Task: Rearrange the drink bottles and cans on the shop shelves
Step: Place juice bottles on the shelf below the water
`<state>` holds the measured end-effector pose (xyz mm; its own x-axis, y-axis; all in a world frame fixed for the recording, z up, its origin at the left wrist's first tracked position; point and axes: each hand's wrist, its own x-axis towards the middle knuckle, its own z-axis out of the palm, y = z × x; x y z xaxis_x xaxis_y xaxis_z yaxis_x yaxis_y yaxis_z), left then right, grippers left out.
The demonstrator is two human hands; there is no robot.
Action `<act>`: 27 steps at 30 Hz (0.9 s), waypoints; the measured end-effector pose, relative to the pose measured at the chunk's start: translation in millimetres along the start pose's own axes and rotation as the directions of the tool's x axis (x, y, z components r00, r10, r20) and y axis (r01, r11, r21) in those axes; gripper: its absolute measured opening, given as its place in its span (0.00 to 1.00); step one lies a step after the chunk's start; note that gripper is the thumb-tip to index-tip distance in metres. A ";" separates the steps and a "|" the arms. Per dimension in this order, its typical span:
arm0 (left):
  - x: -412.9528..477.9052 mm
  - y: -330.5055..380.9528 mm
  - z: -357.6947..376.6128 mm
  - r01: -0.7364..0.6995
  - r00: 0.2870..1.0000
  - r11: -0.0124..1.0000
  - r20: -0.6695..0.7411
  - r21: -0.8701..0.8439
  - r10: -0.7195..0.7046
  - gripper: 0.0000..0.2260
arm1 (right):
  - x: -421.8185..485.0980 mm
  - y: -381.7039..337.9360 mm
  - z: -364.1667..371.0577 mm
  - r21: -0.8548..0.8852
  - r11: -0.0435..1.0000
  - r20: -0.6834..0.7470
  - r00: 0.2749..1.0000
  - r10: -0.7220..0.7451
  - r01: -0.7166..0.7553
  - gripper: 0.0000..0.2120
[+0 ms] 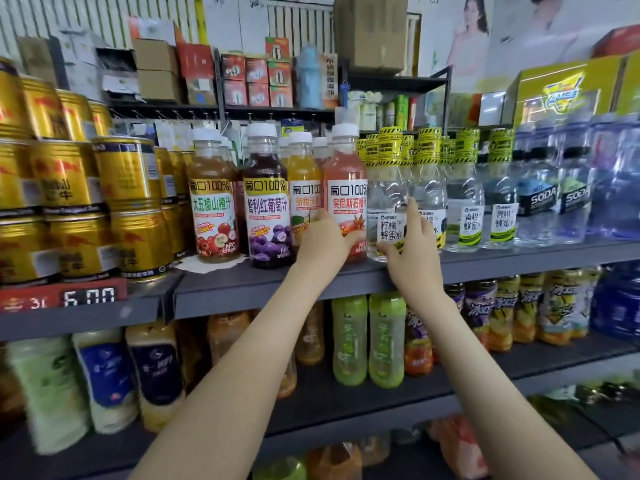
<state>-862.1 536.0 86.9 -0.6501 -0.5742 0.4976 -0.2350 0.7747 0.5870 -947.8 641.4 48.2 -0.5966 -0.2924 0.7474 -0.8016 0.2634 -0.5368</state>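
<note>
— Shelves packed with drinks; where's the pink juice bottle (346,188)?
— On the grey shelf (242,289), white cap, upright, touching the clear lemon-water bottle (386,199).
— Anything hidden?
— Lower labels, behind the hands: left grip (325,239) curls round the pink one; right grip (412,252) clasps the clear one, forefinger straight.

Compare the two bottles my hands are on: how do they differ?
The pink juice bottle, gripped by the left hand, holds pink-orange liquid; the clear water bottle, gripped by the right hand, holds colourless liquid. The pink juice bottle has a plain white cap; the clear water bottle has a yellow-and-black wrap. Both stand upright, side by side on the same shelf.
</note>
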 end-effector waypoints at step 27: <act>-238.5 226.9 412.0 -0.118 0.900 0.989 0.431 0.094 0.067 0.14 | -192.7 380.1 -282.5 -0.111 0.942 0.311 0.890 0.335 -0.316 0.11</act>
<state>-1058.0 957.8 -161.7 -0.9120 -0.3512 0.2121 -0.2233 0.8586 0.4615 -1126.2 1057.5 -189.2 -0.8113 -0.4579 0.3636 -0.5627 0.4426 -0.6982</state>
